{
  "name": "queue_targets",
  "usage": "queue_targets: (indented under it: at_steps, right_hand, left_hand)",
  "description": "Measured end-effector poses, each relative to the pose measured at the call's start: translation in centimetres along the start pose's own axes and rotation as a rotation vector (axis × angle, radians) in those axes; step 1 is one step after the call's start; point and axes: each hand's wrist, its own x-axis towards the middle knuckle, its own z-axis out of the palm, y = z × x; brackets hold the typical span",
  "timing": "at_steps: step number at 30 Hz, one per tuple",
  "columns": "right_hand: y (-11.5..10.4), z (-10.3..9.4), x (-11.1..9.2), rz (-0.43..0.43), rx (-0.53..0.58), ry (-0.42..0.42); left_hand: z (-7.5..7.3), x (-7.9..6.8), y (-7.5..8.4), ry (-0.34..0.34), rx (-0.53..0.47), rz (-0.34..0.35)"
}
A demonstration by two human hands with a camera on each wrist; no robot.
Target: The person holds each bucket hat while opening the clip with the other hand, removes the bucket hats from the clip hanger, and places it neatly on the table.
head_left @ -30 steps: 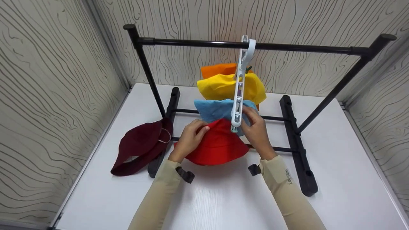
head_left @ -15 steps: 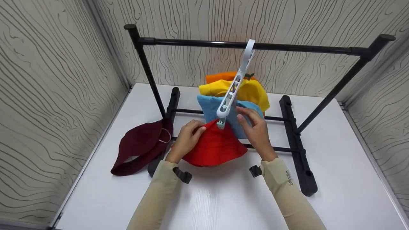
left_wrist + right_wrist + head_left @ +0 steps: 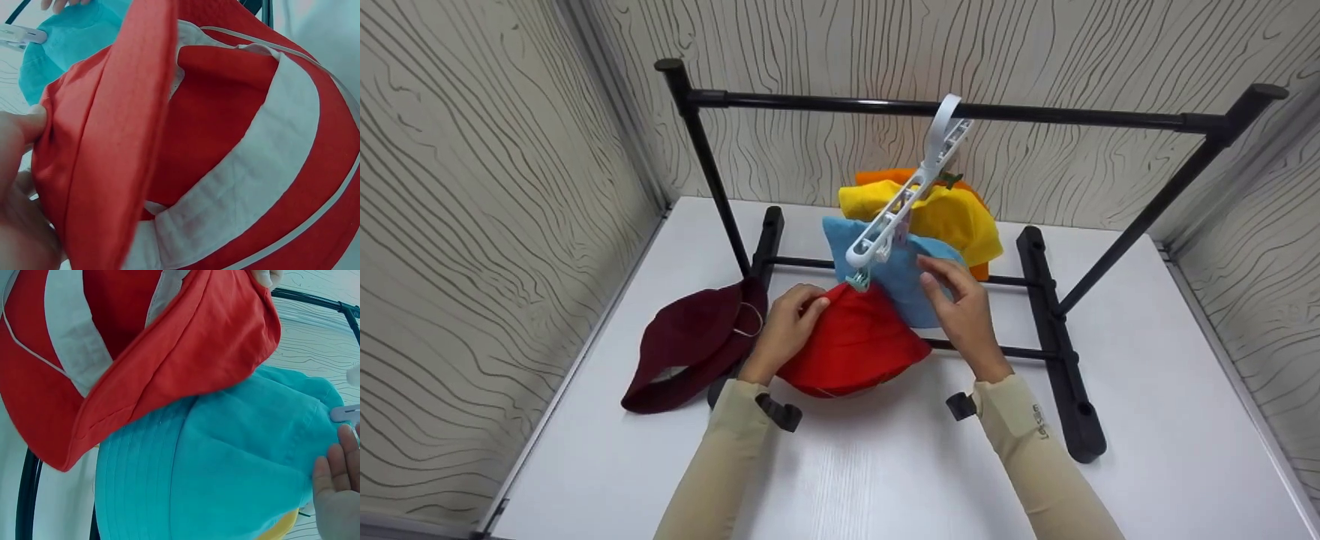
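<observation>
My left hand [image 3: 789, 326] pinches the crown of a red bucket hat [image 3: 851, 349], thumb on the near side. In the left wrist view the hat's white inner band [image 3: 242, 180] and cord show. A white clip hanger [image 3: 896, 210] hangs from the rail, its near end and a green clip [image 3: 858, 280] right at the red crown. Whether that clip grips the hat I cannot tell. Behind hang a light-blue hat [image 3: 915, 285], a yellow hat [image 3: 960, 221] and an orange hat [image 3: 885, 177]. My right hand [image 3: 964, 315] is beside the blue hat, fingers extended, holding nothing.
The black rack has a top rail [image 3: 1072, 114], slanted posts, low crossbars and a right foot [image 3: 1061, 345]. On the white table [image 3: 1170, 420] at left, a maroon hat [image 3: 686, 337] lies against the left foot. Patterned walls [image 3: 472, 187] enclose the table.
The hanger has turned, its near end swinging left, and the hung hats have shifted with it. My left hand and the red hat have moved slightly left. My right hand has come away from the hanger.
</observation>
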Motion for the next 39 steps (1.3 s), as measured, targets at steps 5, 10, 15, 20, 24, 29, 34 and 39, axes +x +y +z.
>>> queue_targets:
  at_steps: [5, 10, 15, 20, 24, 29, 34, 39]
  right_hand:
    - [0.1, -0.6, 0.0, 0.021, -0.025, 0.030]
    - [-1.2, -1.0, -0.2, 0.048, -0.037, 0.053]
    - [-2.4, -0.9, -0.5, 0.079, -0.054, 0.072]
    - [-2.4, -1.0, -0.6, 0.099, -0.063, 0.098]
    - [-2.1, -1.2, -0.7, 0.102, -0.054, 0.112]
    - [-1.0, -1.4, -0.6, 0.093, -0.050, 0.118]
    - [0.9, -1.8, -0.4, 0.078, -0.042, 0.136]
    - [-0.2, -1.7, -0.8, 0.078, -0.034, 0.142]
  left_hand:
    - [-0.6, -0.1, -0.7, 0.026, 0.003, -0.010]
    - [-1.2, -0.3, -1.5, 0.051, 0.023, -0.063]
    - [-1.5, -0.5, -2.2, 0.067, 0.036, -0.121]
    - [-1.8, -0.7, -2.8, 0.087, 0.043, -0.117]
    - [-2.0, -0.9, -3.3, 0.101, 0.063, -0.121]
    - [-2.0, -1.1, -3.8, 0.132, 0.082, -0.112]
    - [-1.7, -0.9, -4.2, 0.166, 0.074, -0.114]
    - [-1.2, -0.6, -4.5, 0.183, 0.089, -0.130]
